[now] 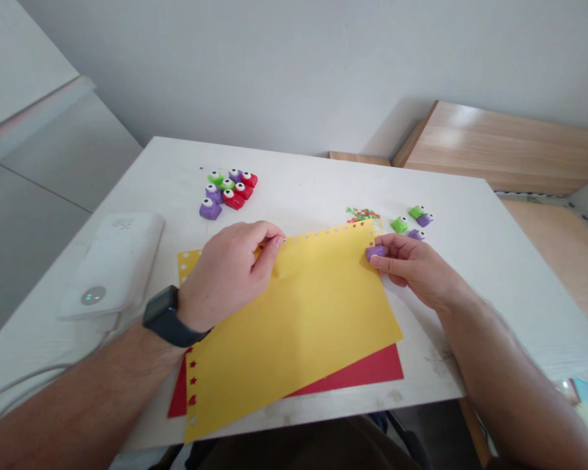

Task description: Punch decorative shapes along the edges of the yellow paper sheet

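Observation:
A yellow sheet of paper (318,313) has small shapes punched along its left, top and upper right edges. Under it lies a red sheet (357,372), showing along the bottom. My left hand (235,271) pinches the yellow sheet's top edge between thumb and forefinger. At the upper right edge of that sheet, my right hand (406,261) holds a purple craft punch (375,252), with the paper's edge at the punch. Whether the paper sits inside its slot is hard to make out. Small red, orange and green paper cutouts (362,214) are heaped just beyond the top right corner.
Several red, green and purple punches (228,189) cluster at the back left. More green and purple punches (414,220) stand beyond my right hand. A white box-like device (120,261) with a cable (44,373) occupies the table's left side. A wooden panel (494,147) rises behind on the right.

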`<state>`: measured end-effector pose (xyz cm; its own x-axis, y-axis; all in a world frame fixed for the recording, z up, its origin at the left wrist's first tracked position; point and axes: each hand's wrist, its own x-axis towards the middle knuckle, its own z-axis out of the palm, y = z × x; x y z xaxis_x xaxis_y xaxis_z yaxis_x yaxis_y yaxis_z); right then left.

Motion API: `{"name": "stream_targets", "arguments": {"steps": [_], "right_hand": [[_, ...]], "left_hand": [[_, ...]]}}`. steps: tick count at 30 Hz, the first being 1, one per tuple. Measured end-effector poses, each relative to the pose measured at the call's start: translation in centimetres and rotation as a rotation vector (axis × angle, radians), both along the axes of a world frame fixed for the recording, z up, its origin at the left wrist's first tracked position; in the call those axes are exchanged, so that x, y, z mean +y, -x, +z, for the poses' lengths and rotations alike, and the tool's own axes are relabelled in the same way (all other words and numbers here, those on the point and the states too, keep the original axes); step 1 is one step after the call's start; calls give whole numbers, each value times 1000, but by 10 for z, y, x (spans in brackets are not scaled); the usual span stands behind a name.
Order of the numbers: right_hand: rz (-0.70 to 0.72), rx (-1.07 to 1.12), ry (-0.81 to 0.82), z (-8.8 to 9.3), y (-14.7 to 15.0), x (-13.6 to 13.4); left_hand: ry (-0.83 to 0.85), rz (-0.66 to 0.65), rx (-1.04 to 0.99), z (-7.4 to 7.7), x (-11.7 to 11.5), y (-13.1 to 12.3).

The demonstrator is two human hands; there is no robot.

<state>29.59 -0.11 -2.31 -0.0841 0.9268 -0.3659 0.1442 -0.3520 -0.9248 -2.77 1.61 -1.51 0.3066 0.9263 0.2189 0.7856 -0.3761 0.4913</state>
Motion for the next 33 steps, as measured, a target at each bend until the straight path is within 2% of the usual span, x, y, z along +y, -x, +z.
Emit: {"name": "stream_targets", "arguments": {"steps": [8,33], "right_hand": [[-20,-8,71,4,2,-1],[-3,-12,38,1,0,1]], "left_hand": [[-11,-4,-3,0,-1,1],[-42,-25,-4,0,-1,2]]}}
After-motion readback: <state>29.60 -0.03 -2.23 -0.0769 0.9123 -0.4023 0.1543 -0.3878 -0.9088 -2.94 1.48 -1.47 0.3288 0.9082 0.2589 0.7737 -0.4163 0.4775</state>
